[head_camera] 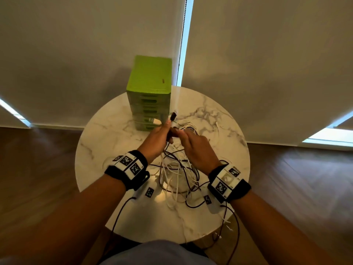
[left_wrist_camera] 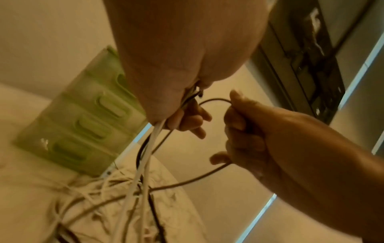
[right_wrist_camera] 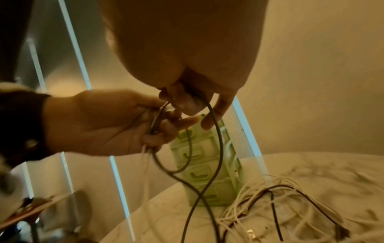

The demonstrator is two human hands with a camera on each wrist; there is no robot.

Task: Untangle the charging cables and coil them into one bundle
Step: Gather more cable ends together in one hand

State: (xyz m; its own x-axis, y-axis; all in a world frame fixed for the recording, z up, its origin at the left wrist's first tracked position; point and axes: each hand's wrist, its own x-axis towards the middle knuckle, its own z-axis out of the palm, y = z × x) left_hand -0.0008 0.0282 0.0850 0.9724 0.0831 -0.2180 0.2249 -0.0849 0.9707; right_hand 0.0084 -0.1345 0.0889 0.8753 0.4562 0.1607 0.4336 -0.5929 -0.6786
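A tangle of white and dark charging cables (head_camera: 177, 175) lies on the round marble table (head_camera: 107, 131). My left hand (head_camera: 159, 137) is raised above the table and grips several cable ends, their plugs (head_camera: 172, 116) sticking up past my fingers. In the left wrist view white and dark cables (left_wrist_camera: 145, 157) hang down from my fist. My right hand (head_camera: 193, 144) is close beside the left and holds a dark cable (left_wrist_camera: 214, 100) that loops between the two hands. The right wrist view shows that dark cable (right_wrist_camera: 218, 139) running down from my curled fingers (right_wrist_camera: 182, 100) to the pile (right_wrist_camera: 270, 194).
A green drawer box (head_camera: 150, 94) stands at the table's far side, just behind my hands. Cables trail off the table's near edge (head_camera: 227, 222). Blinds hang behind the table, and wooden floor surrounds it.
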